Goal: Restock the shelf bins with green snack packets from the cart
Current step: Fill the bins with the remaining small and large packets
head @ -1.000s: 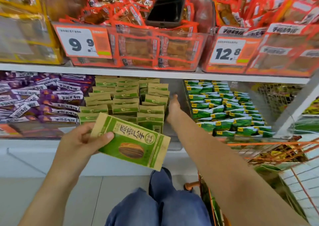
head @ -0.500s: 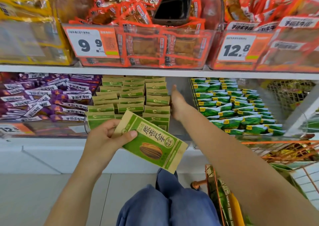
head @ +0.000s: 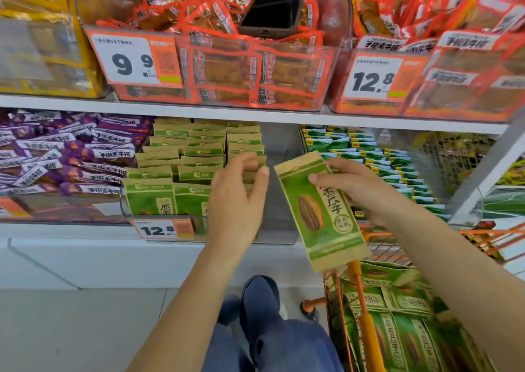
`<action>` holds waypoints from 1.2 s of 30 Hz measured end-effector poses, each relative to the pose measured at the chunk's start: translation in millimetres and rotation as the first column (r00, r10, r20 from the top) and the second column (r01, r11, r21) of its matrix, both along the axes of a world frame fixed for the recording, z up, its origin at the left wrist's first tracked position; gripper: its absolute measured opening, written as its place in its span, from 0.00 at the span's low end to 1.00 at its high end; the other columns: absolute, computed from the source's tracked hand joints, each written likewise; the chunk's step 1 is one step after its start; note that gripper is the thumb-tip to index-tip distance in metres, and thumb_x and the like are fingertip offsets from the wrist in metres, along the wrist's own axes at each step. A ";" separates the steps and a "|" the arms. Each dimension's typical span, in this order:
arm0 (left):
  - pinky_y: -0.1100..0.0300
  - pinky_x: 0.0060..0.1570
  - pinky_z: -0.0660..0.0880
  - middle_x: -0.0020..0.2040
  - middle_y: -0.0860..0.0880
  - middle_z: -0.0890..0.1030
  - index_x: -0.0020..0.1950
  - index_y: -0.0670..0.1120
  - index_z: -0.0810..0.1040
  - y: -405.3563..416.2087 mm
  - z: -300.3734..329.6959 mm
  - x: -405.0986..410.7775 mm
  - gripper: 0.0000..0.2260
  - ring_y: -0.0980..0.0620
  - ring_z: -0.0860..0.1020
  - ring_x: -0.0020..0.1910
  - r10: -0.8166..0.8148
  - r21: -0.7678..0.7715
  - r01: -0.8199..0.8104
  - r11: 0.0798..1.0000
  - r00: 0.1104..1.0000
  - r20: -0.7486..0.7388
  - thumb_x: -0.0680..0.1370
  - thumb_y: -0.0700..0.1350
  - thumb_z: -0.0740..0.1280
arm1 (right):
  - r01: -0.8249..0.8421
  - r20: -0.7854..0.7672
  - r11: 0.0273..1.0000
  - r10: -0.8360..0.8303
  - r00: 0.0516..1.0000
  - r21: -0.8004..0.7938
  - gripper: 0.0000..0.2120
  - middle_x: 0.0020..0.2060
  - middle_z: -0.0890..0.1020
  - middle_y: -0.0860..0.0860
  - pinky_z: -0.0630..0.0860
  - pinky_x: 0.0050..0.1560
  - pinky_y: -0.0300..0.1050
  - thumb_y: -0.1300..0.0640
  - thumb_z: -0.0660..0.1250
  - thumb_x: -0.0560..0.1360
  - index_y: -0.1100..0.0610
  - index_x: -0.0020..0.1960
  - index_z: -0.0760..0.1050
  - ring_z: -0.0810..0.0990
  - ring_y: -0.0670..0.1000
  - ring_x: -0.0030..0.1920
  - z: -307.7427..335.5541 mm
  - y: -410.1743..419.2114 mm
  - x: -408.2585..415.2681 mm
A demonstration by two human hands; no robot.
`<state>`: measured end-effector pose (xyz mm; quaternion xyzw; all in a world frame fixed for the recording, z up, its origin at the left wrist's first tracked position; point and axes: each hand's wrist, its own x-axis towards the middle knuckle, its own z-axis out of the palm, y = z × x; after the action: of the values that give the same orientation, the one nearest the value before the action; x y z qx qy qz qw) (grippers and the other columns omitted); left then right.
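Note:
A green and tan snack packet [head: 318, 212] with a sunflower seed picture hangs upright in front of the shelf, pinched near its top by my right hand [head: 355, 184]. My left hand [head: 237, 201] holds nothing; its fingers are relaxed and it hovers in front of the clear bin [head: 159, 221] that holds rows of the same green packets [head: 181, 170]. Bare room shows at the right side of that bin. More green packets [head: 397, 315] lie in the orange cart [head: 363, 309] at lower right.
Purple packets [head: 56, 155] fill the bin to the left, darker green packets [head: 369, 155] the bin to the right. Orange-red snack bins with price tags [head: 136, 59] sit on the shelf above, a dark phone [head: 272, 10] lying on them. My knee [head: 270, 329] is below.
The packet has passed from my left hand to my right hand. My right hand drew back from the bin, and my left hand moved up toward the bin with nothing in it.

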<state>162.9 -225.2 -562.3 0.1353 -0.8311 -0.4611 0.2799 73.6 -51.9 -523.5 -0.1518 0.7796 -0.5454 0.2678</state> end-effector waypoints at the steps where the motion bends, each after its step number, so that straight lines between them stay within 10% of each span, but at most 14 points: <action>1: 0.63 0.57 0.67 0.56 0.61 0.75 0.64 0.51 0.74 -4.0 -3.8 -4.6 0.12 0.59 0.71 0.60 0.071 -0.068 -0.074 0.995 0.996 -0.054 0.80 0.50 0.63 | 0.108 0.022 0.994 -0.107 0.994 -0.019 0.02 0.36 0.84 0.48 0.75 0.33 0.37 0.56 0.67 0.77 0.54 0.49 0.77 0.83 0.45 0.34 -0.9 -2.0 -4.2; 8: 0.54 0.64 0.65 0.58 0.56 0.74 0.64 0.49 0.74 -38.0 -24.9 -20.3 0.12 0.58 0.66 0.62 0.248 -0.109 -0.284 0.953 0.933 -0.259 0.80 0.44 0.62 | 0.289 -0.586 0.828 0.057 0.808 0.480 0.09 0.34 0.75 0.52 0.66 0.33 0.46 0.55 0.60 0.80 0.60 0.45 0.73 0.74 0.56 0.41 -18.7 -73.1 -58.5; 13: 0.60 0.63 0.60 0.59 0.51 0.77 0.61 0.48 0.76 -61.2 -22.6 -15.3 0.11 0.58 0.65 0.60 0.211 -0.218 -0.270 0.938 0.943 -0.257 0.80 0.44 0.61 | 0.412 -0.647 0.794 -0.030 0.762 0.448 0.16 0.50 0.80 0.60 0.72 0.42 0.47 0.54 0.61 0.80 0.65 0.60 0.70 0.79 0.61 0.52 -44.7 -110.1 -83.3; 18: 0.80 0.56 0.53 0.56 0.53 0.77 0.58 0.48 0.77 -62.8 -21.8 -10.4 0.10 0.59 0.65 0.57 0.187 -0.209 -0.237 0.949 0.954 -0.234 0.79 0.43 0.61 | 0.500 -0.742 0.749 -0.017 0.670 0.434 0.08 0.33 0.75 0.56 0.66 0.35 0.44 0.60 0.66 0.72 0.61 0.36 0.71 0.79 0.61 0.45 -44.5 -108.5 -99.6; 21: 0.83 0.53 0.52 0.55 0.51 0.78 0.54 0.47 0.79 -59.1 -22.5 -10.4 0.09 0.56 0.67 0.56 0.130 -0.238 -0.184 0.954 0.965 -0.226 0.78 0.40 0.62 | 0.552 -0.772 0.640 0.105 0.626 0.535 0.09 0.49 0.82 0.58 0.72 0.53 0.48 0.54 0.66 0.73 0.56 0.50 0.79 0.79 0.60 0.55 -46.6 -105.7 -115.3; 36: 0.69 0.40 0.63 0.50 0.56 0.75 0.52 0.50 0.80 -57.2 -23.8 -23.4 0.08 0.53 0.74 0.50 0.082 -0.251 -0.115 0.961 0.987 -0.139 0.78 0.41 0.62 | 0.498 -0.658 0.793 -0.169 0.734 0.352 0.18 0.64 0.76 0.56 0.67 0.66 0.45 0.53 0.62 0.79 0.59 0.66 0.73 0.72 0.56 0.66 -66.2 -106.7 -203.4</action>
<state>139.5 -282.5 -586.1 0.1092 -0.8568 -0.3422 0.3699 -129.8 -158.6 -589.6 -0.0907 0.9518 -0.2851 -0.0668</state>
